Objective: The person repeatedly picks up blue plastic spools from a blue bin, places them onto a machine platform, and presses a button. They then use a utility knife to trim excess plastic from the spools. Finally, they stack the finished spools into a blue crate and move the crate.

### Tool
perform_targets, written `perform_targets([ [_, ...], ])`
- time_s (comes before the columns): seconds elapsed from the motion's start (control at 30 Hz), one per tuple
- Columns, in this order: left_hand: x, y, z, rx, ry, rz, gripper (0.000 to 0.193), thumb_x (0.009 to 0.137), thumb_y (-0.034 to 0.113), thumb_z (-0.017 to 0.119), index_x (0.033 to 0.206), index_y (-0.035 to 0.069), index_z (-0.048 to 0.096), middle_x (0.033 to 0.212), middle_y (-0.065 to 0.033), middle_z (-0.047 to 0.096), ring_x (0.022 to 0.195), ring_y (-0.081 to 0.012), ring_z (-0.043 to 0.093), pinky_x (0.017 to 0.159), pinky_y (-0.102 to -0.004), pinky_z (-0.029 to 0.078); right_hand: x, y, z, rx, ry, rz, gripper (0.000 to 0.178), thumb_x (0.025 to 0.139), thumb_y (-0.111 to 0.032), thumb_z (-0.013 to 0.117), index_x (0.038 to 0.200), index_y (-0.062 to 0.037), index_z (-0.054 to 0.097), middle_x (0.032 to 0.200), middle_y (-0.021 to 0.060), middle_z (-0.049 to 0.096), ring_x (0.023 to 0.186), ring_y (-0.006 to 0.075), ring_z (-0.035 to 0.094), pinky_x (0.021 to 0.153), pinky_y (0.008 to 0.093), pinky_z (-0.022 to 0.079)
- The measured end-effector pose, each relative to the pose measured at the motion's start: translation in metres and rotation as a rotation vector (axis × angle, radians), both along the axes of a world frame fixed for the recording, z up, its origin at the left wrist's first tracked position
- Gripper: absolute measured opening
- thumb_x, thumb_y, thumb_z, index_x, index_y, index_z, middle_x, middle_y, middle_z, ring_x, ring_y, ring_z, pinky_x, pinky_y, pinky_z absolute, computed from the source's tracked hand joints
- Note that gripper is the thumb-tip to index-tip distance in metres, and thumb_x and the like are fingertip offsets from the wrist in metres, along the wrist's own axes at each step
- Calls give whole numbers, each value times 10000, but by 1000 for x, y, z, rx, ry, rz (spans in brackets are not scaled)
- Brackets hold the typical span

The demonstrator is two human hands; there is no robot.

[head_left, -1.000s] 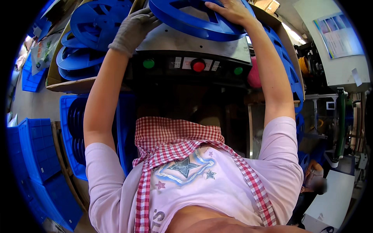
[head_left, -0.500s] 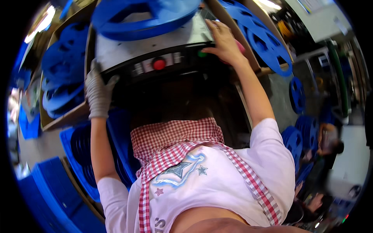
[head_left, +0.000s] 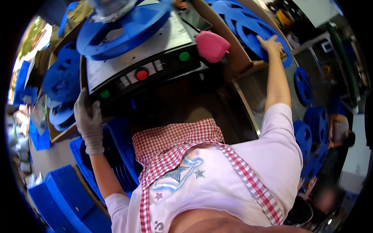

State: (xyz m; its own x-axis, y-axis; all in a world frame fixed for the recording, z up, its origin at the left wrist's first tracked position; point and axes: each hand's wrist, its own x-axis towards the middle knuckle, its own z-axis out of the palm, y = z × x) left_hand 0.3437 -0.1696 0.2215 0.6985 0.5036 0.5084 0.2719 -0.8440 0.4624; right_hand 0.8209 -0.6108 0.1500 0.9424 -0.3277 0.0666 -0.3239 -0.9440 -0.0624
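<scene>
My left hand (head_left: 88, 123), in a pale knit glove, is beside the left front corner of a bench machine (head_left: 126, 80), near its left green button (head_left: 105, 94). Its fingers and thumb are apart, with nothing between them. My bare right hand (head_left: 271, 46) is stretched out to the right, fingers spread, over a blue plastic reel disc (head_left: 252, 37) in a cardboard box. Whether the fingertips touch the disc, I cannot tell. On the machine's metal top sits another blue reel (head_left: 140, 24), under a metal cylinder (head_left: 110, 8). The front panel also has a red button (head_left: 142, 73) and a right green button (head_left: 184, 56).
A pink padded object (head_left: 212, 46) is at the machine's right corner. Cardboard boxes (head_left: 243, 64) with blue discs flank the machine. Blue bins (head_left: 64, 194) stand lower left. More blue reels (head_left: 303, 87) are at the right, where other people (head_left: 340, 128) are at work.
My right hand has left the machine's right green button and reached right to the boxed discs. My left hand has dropped slightly away from the corner, uncovering the left green button. The view has shifted.
</scene>
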Motion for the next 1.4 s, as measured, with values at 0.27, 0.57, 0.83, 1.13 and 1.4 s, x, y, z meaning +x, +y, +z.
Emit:
perform_targets([
  [0.27,66,-11,46,334,5,-138,407,823,157,645,1218,99,564,1155,-115,597,1093,-309,551,968,-386,423,7,-17,-5,92,-52,32,985,637,-600,686,1415,-146,288,1331,305,419,1192,460,467,947,529,409],
  [0.57,136,14,35,715,211,-167,470,813,250,667,1247,145,520,1153,-91,587,1114,-297,533,973,-401,412,-86,-81,16,1367,-467,496,610,845,-369,623,1295,2,443,1032,82,590,839,125,544,730,255,427],
  [0.83,142,43,22,606,217,-354,306,780,162,616,1086,158,610,964,-111,603,931,-301,575,824,-428,455,-298,-37,3,2191,-130,431,538,913,-430,453,1205,22,450,950,145,544,841,227,525,784,329,441],
  [1.13,154,89,13,947,-8,-206,130,794,142,553,912,130,606,857,-71,572,846,-248,569,753,-380,465,-333,-1,0,2792,170,525,796,786,-446,652,1283,55,283,1087,162,379,991,240,420,895,355,407],
  [1.4,-79,65,100,836,145,-291,304,778,49,623,1069,100,551,832,-62,546,708,-212,543,653,-298,449,-306,19,11,2769,399,766,758,713,-335,787,1196,44,343,1083,142,387,1028,231,401,934,336,380],
])
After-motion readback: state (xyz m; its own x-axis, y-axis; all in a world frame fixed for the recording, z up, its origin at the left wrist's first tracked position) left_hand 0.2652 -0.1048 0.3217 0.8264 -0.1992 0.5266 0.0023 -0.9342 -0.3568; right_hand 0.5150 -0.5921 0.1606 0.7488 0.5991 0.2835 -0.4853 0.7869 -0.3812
